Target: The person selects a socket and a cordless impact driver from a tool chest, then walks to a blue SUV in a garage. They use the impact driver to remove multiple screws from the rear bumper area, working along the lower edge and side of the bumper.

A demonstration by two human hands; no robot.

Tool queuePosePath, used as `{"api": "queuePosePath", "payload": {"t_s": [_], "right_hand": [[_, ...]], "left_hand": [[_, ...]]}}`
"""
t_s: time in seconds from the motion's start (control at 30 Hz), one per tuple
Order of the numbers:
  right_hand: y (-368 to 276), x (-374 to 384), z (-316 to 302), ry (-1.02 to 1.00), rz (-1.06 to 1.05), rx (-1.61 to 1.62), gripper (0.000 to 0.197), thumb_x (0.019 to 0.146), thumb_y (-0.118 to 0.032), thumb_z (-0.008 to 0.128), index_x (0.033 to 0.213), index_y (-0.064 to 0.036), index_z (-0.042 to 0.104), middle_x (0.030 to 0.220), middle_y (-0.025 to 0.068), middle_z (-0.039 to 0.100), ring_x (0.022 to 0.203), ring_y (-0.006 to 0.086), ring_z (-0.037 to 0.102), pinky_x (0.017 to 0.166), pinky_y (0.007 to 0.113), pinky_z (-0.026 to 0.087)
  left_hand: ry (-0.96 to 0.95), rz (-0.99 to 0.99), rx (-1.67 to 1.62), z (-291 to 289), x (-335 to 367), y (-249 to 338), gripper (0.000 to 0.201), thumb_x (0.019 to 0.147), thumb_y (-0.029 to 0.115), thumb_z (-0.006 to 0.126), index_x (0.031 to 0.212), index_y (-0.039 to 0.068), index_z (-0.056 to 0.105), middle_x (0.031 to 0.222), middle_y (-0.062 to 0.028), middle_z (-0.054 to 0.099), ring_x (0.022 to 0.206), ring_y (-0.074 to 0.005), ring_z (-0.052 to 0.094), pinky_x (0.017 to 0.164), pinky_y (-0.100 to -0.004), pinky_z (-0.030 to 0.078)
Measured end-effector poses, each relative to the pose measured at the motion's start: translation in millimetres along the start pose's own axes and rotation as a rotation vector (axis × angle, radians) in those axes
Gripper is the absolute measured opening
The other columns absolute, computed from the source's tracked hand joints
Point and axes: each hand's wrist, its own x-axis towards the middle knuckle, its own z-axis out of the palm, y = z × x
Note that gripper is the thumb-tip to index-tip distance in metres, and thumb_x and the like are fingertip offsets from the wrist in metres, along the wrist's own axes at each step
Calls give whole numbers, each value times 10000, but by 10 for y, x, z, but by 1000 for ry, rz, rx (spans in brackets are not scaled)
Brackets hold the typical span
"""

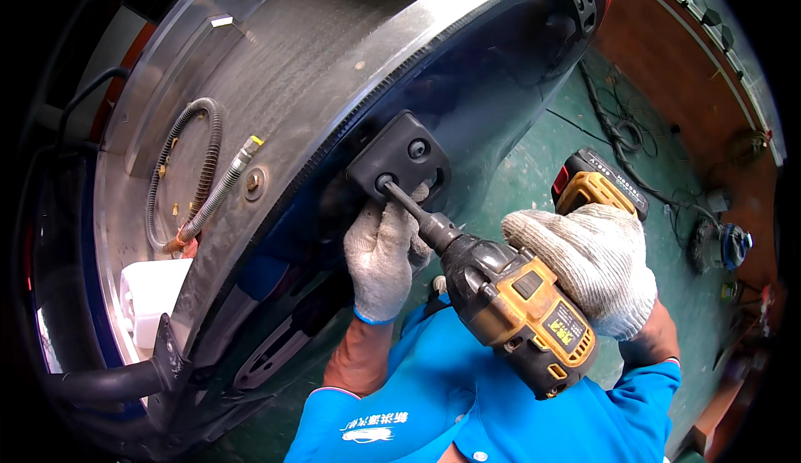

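Observation:
My right hand (588,267), in a white knit glove, is wrapped round the handle of a yellow and black cordless impact driver (509,292). Its long bit (406,199) reaches up and left into the lower bolt hole of a black plastic bracket (392,150) on the dark blue vehicle panel. Another bolt (418,148) sits in the bracket's upper hole. Just below, my gloved left hand (380,250) grips the bracket's lower edge, with fingers on both sides of the bit. Part of its fingers is hidden behind the bit.
A second black bracket (579,4) is fixed farther along the panel. Inside the metal bed lie a ribbed hose (204,142) and a white container (154,300). A black bar (108,382) juts out at lower left. Cables (622,133) trail over the green floor (534,158).

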Motion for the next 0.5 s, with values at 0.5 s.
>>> {"api": "queuePosePath", "payload": {"t_s": [0.5], "right_hand": [[348, -639, 811, 195, 394, 885, 502, 893, -70, 711, 1388, -39, 634, 1087, 89, 767, 923, 219, 757, 843, 282, 593]], "left_hand": [[-5, 70, 106, 3, -17, -20, 408, 1099, 316, 554, 1173, -69, 667, 653, -32, 576, 554, -88, 514, 510, -241, 404]]}}
